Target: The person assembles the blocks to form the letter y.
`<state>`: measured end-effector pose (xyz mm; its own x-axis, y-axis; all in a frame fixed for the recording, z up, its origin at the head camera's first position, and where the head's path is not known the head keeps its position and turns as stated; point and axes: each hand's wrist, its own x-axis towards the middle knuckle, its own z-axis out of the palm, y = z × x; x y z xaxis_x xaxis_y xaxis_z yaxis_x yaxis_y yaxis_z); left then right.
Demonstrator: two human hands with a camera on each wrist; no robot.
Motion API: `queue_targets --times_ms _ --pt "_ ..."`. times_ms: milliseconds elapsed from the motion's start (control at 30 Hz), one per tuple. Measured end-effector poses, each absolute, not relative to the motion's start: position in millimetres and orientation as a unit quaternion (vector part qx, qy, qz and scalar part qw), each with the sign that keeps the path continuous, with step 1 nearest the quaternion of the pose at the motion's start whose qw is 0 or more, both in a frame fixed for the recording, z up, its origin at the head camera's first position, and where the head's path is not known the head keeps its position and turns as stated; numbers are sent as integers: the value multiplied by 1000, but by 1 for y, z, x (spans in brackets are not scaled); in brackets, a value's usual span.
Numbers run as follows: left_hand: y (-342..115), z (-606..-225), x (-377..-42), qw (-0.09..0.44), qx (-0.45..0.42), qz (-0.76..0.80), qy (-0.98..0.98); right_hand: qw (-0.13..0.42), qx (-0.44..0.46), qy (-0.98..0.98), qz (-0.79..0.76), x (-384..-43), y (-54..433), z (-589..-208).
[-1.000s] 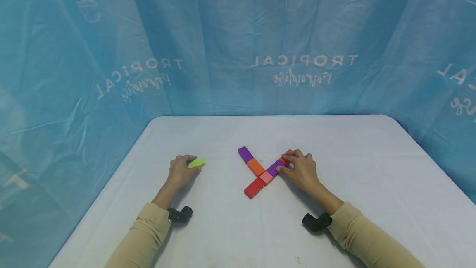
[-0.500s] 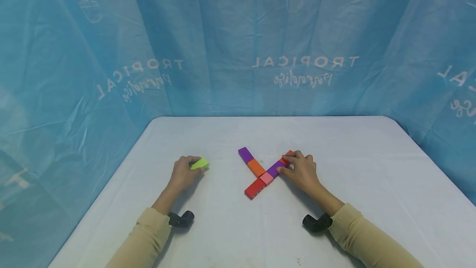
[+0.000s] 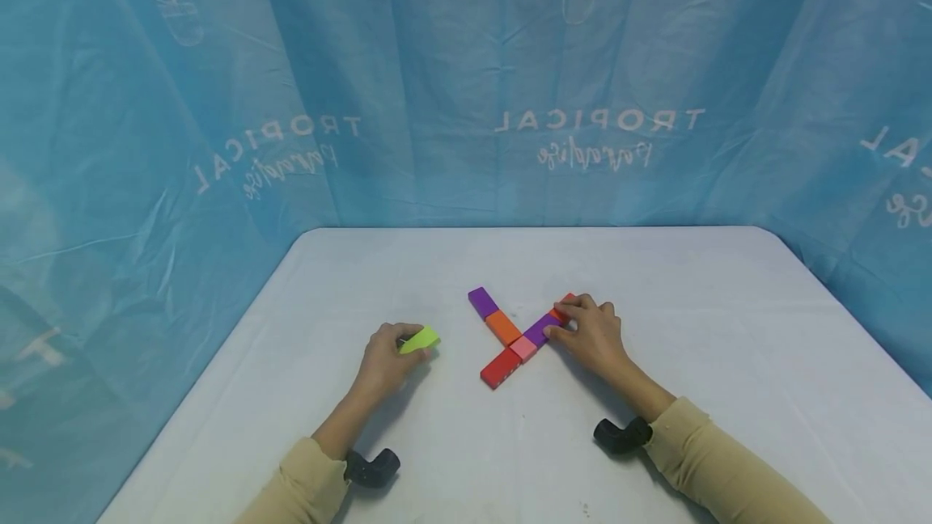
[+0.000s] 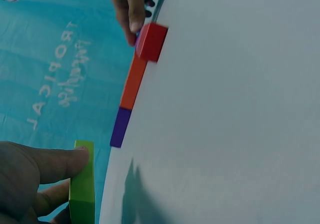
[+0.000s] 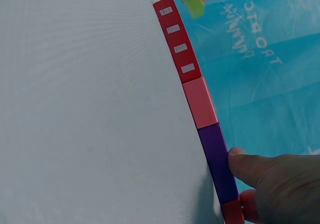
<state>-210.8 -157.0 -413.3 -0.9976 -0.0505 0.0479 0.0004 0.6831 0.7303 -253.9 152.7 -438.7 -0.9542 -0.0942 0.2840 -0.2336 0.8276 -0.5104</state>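
My left hand pinches a lime-green block between thumb and fingers, above the table left of the joined blocks; the left wrist view shows this green block upright beside the thumb. My right hand holds the far right arm of the shape, with its thumb against a purple block and its fingers around the orange-red end, partly hidden. A pink block joins that purple block to a red block. From the joint, an orange block and another purple block run up and left.
A white-covered table spreads around the blocks. Blue printed curtains hang behind it and at both sides. Each wrist carries a black camera mount, the left mount and the right mount. Pale marks show on the red block's side.
My left hand has moved right and slightly nearer to me with the green block, closer to the joined blocks. My right hand and the joined blocks have stayed nearly still.
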Motion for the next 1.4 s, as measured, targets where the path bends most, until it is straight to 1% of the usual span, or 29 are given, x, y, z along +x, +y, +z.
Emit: queue_targets --times_ms 267,733,1033,1400 --pt "-145 -418 -193 39 -3 -408 -912 129 88 -947 280 -255 153 -440" --pt "-122 -424 -167 -4 -22 -404 -915 135 90 -947 277 -255 154 -439" --pt "-112 -426 -159 -22 -43 -394 -918 139 91 -947 276 -254 154 -440" --pt "-106 -428 -153 -2 -77 -363 -928 135 94 -948 274 -255 153 -441"
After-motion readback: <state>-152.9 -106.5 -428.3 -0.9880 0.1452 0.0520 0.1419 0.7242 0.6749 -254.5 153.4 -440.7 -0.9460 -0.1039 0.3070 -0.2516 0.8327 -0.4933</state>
